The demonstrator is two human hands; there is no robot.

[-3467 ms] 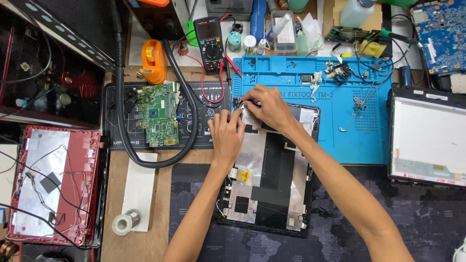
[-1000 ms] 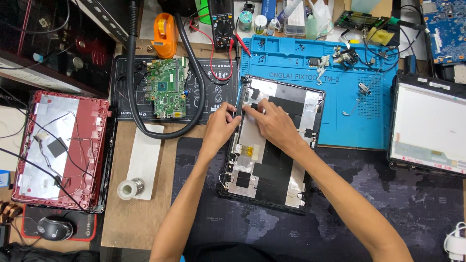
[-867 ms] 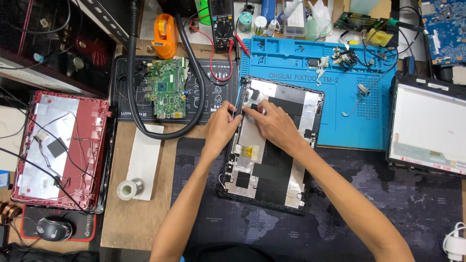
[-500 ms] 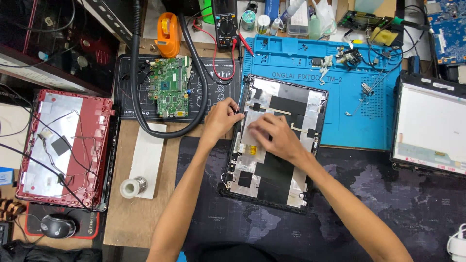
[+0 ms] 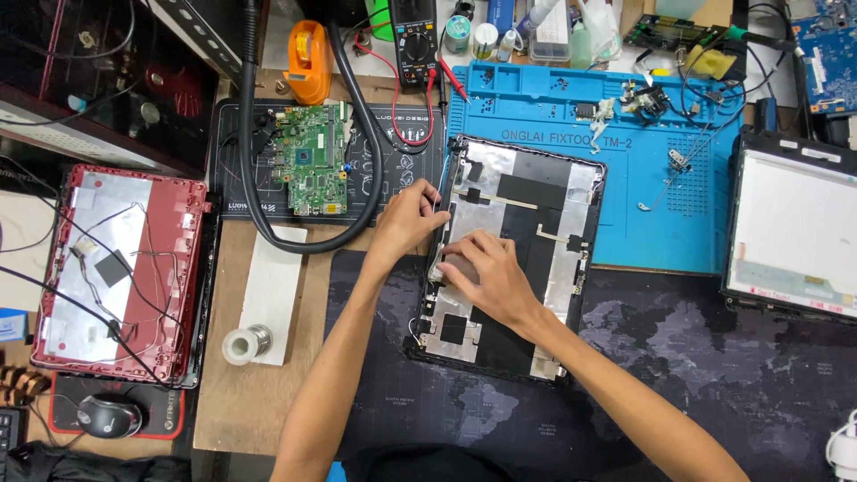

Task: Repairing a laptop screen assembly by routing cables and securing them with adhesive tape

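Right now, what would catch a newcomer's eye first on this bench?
Probably the black laptop lid shell at centre, foil lined, with the left hand at its left edge and the right hand pressing inside. Next, the bright blue repair mat behind it and the red laptop cover far left.

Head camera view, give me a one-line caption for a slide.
Left hand grips the left edge of a black laptop lid shell while the right hand presses on its foil-lined inside.
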